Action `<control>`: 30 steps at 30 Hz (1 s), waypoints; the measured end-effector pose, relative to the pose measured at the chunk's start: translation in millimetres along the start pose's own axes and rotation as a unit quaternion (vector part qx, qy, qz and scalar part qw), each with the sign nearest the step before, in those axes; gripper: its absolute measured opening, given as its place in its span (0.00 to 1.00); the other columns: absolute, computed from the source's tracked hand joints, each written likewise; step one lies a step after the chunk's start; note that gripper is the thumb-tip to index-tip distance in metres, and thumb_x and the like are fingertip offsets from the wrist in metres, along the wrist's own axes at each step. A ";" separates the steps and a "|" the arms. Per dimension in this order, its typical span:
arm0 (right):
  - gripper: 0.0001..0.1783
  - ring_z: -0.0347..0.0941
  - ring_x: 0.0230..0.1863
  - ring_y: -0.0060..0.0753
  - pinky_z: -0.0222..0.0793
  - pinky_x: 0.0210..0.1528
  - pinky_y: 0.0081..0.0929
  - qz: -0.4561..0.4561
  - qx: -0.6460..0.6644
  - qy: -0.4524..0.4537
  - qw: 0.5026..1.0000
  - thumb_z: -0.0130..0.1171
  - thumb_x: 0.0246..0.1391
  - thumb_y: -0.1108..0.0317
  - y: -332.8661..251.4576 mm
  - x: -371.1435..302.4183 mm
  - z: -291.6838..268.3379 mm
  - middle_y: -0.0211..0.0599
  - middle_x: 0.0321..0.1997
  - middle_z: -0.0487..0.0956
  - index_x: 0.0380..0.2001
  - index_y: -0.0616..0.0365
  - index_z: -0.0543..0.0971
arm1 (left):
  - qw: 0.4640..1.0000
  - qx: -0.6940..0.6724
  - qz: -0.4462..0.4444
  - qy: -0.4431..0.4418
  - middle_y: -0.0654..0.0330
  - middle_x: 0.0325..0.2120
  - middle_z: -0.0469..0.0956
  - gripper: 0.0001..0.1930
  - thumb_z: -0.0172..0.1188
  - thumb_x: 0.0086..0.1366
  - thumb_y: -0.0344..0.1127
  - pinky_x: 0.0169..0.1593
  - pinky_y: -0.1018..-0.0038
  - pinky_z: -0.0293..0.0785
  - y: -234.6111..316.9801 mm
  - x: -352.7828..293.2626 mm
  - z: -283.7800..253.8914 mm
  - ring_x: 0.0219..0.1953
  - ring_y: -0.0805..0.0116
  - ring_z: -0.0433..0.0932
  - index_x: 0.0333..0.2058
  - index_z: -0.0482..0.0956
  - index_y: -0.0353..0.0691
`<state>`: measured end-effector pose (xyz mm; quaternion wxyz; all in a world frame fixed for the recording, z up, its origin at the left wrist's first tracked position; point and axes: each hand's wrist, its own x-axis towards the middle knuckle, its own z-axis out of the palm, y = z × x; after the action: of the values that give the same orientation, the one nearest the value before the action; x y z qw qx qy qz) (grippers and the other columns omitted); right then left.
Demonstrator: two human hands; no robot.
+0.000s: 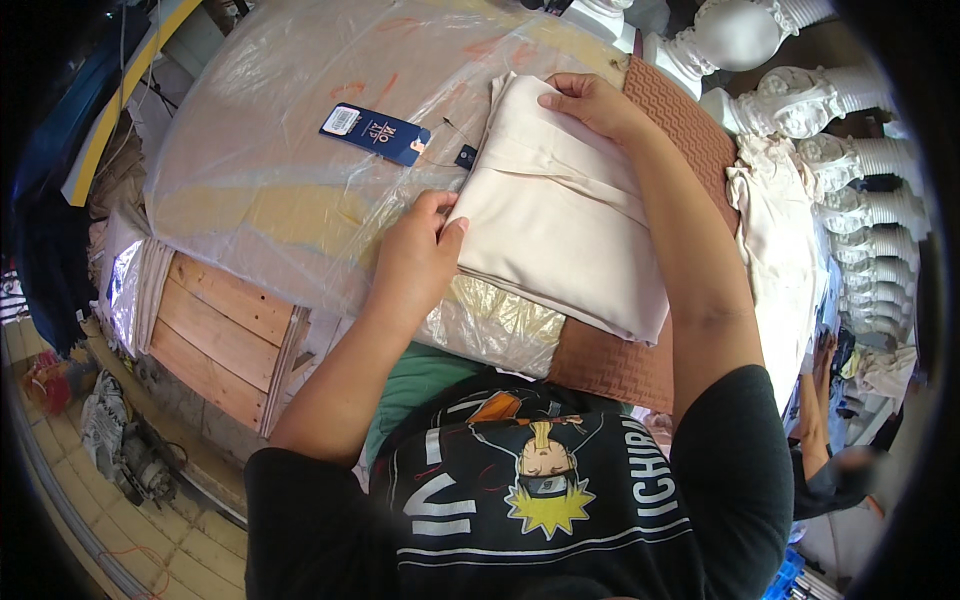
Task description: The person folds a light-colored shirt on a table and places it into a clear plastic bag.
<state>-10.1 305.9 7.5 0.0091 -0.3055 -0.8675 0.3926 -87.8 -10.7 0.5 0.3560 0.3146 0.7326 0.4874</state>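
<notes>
Dark blue rect. hang tag [375, 133] lying on clear plastic sheet [270, 170].

Smooth, matt cream cloth [560, 225] is laid on glossy, crinkled plastic sheeting [290, 170]; rough bare wood planks [215, 335] are seen below.

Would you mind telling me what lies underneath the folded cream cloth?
The folded cream cloth rests partly on clear plastic sheeting and partly on a brown textured mat. Whatever lies directly beneath its middle is covered.
</notes>
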 end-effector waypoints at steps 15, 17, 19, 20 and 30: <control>0.18 0.69 0.32 0.19 0.66 0.39 0.20 -0.024 -0.112 0.075 0.991 0.64 0.50 0.59 -32.8 -45.4 -18.2 0.28 0.31 0.78 0.39 0.60 0.79 | 0.936 0.332 0.112 0.029 0.52 0.41 0.76 0.19 0.58 0.59 0.35 0.45 0.65 0.70 63.1 1.5 -16.0 0.42 0.56 0.75 0.49 0.71 0.39; 0.17 0.70 0.32 0.21 0.66 0.40 0.20 -0.027 -0.123 0.126 0.984 0.63 0.51 0.60 -39.3 -71.1 -39.0 0.29 0.33 0.78 0.40 0.60 0.79 | 0.921 0.317 0.220 0.059 0.49 0.46 0.73 0.19 0.59 0.59 0.37 0.52 0.62 0.67 68.8 17.6 -13.0 0.49 0.52 0.71 0.48 0.72 0.38; 0.15 0.71 0.34 0.22 0.67 0.42 0.22 -0.120 -0.052 0.139 0.981 0.60 0.54 0.62 -20.0 -106.5 -69.1 0.29 0.35 0.79 0.41 0.60 0.78 | 0.899 0.293 0.322 0.039 0.50 0.47 0.73 0.17 0.58 0.59 0.35 0.55 0.63 0.65 78.7 30.5 1.2 0.52 0.51 0.68 0.47 0.73 0.37; 0.13 0.72 0.35 0.22 0.68 0.42 0.22 -0.088 -0.096 0.191 0.973 0.60 0.54 0.64 -15.3 -135.6 -79.0 0.29 0.35 0.80 0.41 0.58 0.79 | 0.886 0.275 0.372 0.012 0.51 0.48 0.73 0.17 0.57 0.59 0.35 0.56 0.63 0.64 80.3 38.7 9.9 0.53 0.51 0.67 0.47 0.73 0.37; 0.12 0.69 0.28 0.17 0.67 0.33 0.19 0.081 0.028 0.229 0.970 0.63 0.49 0.66 36.7 -266.1 -28.0 0.26 0.28 0.78 0.38 0.57 0.80 | 0.842 0.263 0.444 -0.158 0.57 0.44 0.76 0.17 0.58 0.59 0.38 0.53 0.64 0.66 94.3 64.2 123.7 0.49 0.55 0.71 0.46 0.76 0.41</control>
<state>232.7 200.4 61.3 0.1844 -0.4558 -0.8034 0.3358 -9.8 132.7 41.6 0.1160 0.7608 0.5492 0.3258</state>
